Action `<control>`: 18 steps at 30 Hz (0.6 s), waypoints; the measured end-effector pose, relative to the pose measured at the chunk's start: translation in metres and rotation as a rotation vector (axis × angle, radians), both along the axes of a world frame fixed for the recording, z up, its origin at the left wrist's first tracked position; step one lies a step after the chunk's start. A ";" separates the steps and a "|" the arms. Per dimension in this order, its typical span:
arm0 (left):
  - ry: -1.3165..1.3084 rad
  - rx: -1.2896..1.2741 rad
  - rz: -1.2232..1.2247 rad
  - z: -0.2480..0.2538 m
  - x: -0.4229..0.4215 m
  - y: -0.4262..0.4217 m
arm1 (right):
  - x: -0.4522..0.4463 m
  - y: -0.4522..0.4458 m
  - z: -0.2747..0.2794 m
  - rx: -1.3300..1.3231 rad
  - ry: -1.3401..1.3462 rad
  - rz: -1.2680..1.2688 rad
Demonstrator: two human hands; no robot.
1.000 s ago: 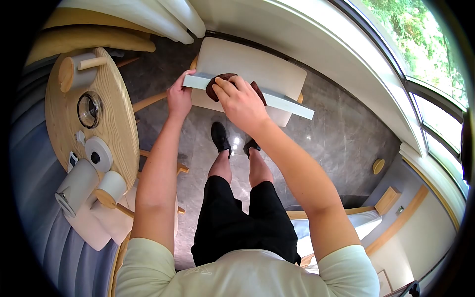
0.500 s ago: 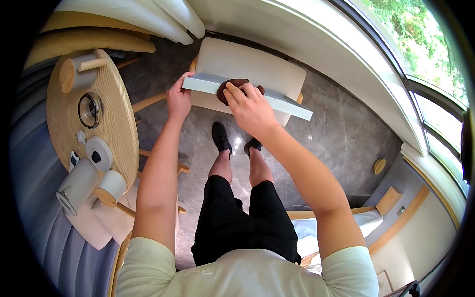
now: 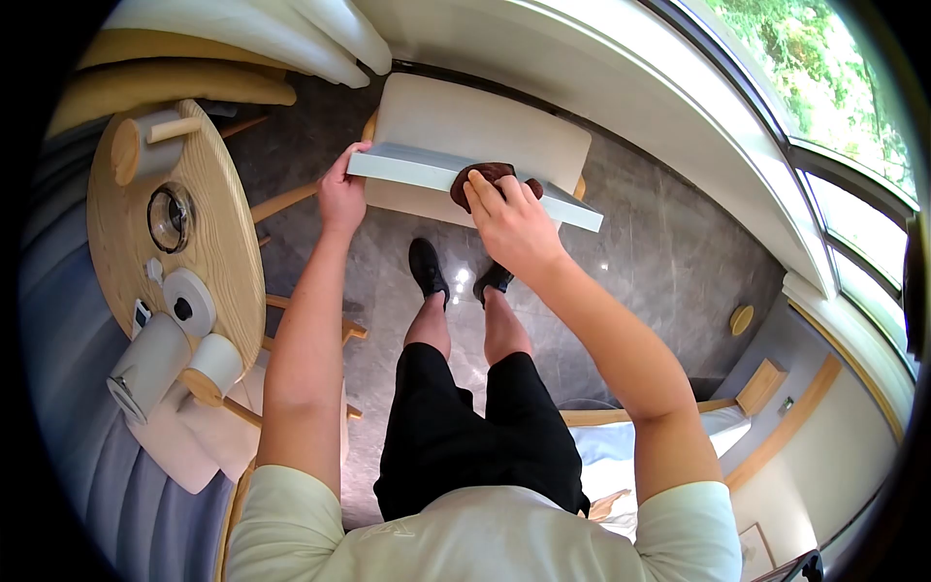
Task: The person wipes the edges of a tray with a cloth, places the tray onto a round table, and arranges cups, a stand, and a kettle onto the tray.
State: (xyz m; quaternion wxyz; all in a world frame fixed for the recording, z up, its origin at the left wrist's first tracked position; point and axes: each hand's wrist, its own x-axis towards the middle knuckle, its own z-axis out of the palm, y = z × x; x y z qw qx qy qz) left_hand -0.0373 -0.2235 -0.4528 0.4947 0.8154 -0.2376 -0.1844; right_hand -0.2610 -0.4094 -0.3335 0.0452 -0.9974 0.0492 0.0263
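A long, thin pale panel [image 3: 407, 167] is held up in front of me, its narrow light-blue edge towards me; the kind of thing it is I cannot tell. My left hand [image 3: 341, 194] grips its left end, fingers closed around the corner. Against the right half of the edge, my right hand [image 3: 517, 228] presses a bunched dark brown cloth [image 3: 469, 191], which is partly hidden under the fingers. The right end of the panel sticks out beyond that hand, slanting down to the right.
Behind the panel stands a cream upholstered seat [image 3: 475, 112] with wooden legs. At left, a round wooden table [image 3: 228, 262] bears a glass bowl [image 3: 171, 217], a white roll [image 3: 188, 302] and several canisters. Curtains [image 3: 242, 34] hang behind it; a window [image 3: 853, 204] is at right.
My right hand and the brown cloth have slid to the right along the panel's edge. My left hand keeps its hold on the left end. The whole view has shifted slightly.
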 end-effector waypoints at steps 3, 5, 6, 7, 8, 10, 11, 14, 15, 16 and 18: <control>-0.023 -0.004 -0.010 -0.003 0.000 0.002 | -0.009 -0.002 0.002 0.014 0.013 -0.010; -0.024 0.005 -0.008 0.002 -0.001 0.002 | -0.015 -0.005 0.002 0.024 0.016 -0.017; -0.026 0.000 -0.005 0.002 -0.001 0.002 | -0.019 -0.006 0.001 0.035 0.015 -0.023; -0.028 -0.004 -0.004 0.002 -0.001 0.001 | -0.022 -0.008 0.001 0.047 0.013 -0.030; -0.028 -0.008 -0.005 0.001 -0.001 0.002 | -0.026 -0.010 0.001 0.042 0.018 -0.032; -0.024 0.000 -0.009 0.004 -0.002 0.002 | -0.033 -0.013 0.003 0.031 0.026 -0.036; -0.023 0.003 -0.011 0.005 -0.002 0.001 | -0.036 -0.015 0.003 0.034 0.030 -0.036; -0.019 -0.034 -0.010 0.004 -0.002 0.001 | -0.042 -0.020 0.004 0.016 0.023 -0.018; -0.025 -0.021 -0.012 0.004 -0.002 0.001 | -0.044 -0.022 0.004 -0.007 0.011 -0.003; -0.032 -0.007 -0.016 0.006 -0.002 0.001 | -0.046 -0.023 0.005 -0.029 -0.002 0.010; -0.036 0.007 -0.017 0.006 -0.002 0.000 | -0.052 -0.023 0.006 0.004 0.033 -0.026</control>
